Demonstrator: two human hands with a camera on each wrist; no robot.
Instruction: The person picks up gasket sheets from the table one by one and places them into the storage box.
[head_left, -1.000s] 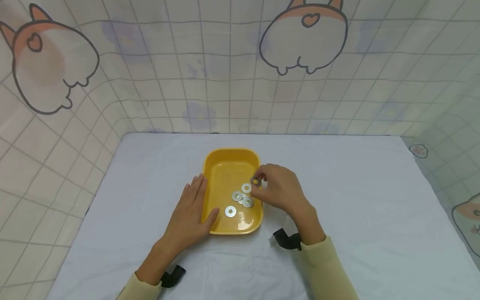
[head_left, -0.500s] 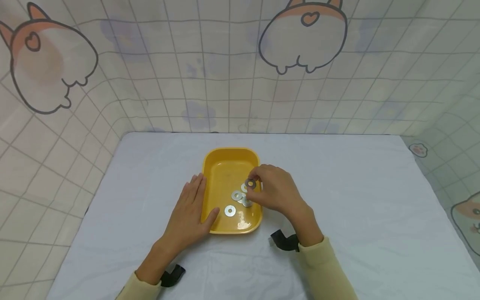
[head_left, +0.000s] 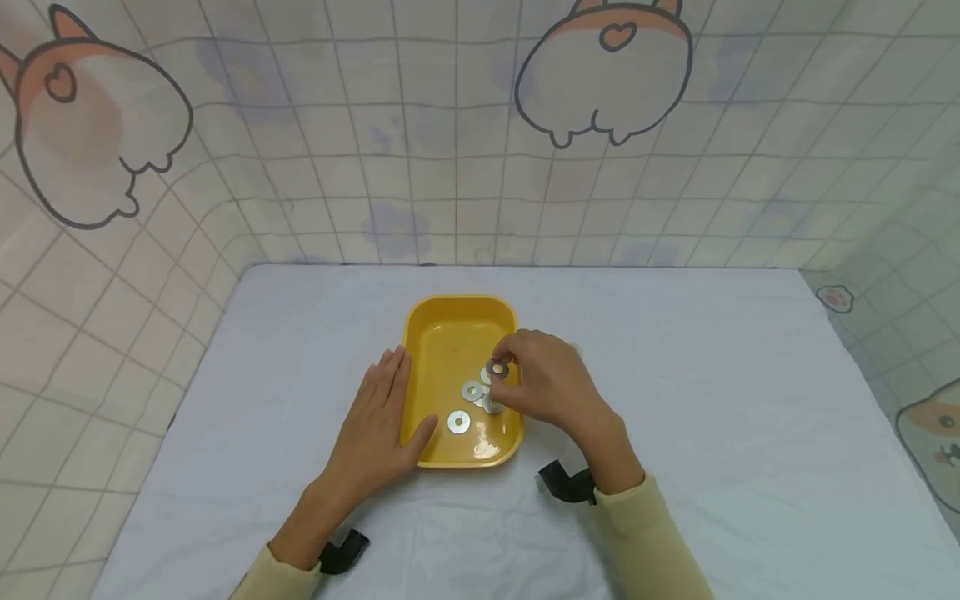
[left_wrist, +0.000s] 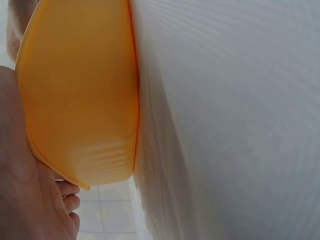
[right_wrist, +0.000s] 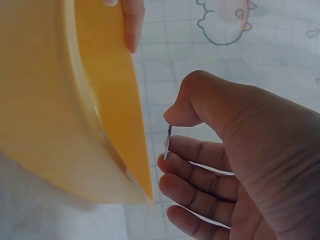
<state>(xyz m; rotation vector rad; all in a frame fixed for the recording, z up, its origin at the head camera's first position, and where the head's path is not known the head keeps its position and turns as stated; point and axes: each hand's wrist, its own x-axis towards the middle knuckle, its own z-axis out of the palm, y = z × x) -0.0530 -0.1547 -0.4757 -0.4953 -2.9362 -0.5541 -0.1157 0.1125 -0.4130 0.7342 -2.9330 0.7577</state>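
Note:
A yellow tray (head_left: 442, 342) sits on the white-covered table. Between thumb and fingertips my right hand (head_left: 551, 379) pinches a flat metal washer (head_left: 491, 367), held above the tray's right part; the right wrist view shows that washer (right_wrist: 168, 142) edge-on. Several more washers lie in the tray: one apart (head_left: 459, 422) toward the near end, the others clustered by the right hand and partly hidden beneath it. My left hand (head_left: 378, 425) rests along the tray's left rim with straight fingers, its thumb over the near left edge. In the left wrist view, the palm (left_wrist: 30, 200) is beside the tray's outer wall (left_wrist: 82, 95).
A white cloth (head_left: 675, 375) covers the table around the tray. Behind and at both sides hangs a tile-patterned curtain (head_left: 450, 167) with cartoon animals. Black straps (head_left: 567, 483) sit at both wrists.
My right hand has shifted slightly left with the pinched washer, farther over the tray. The left hand and the tray have stayed in place.

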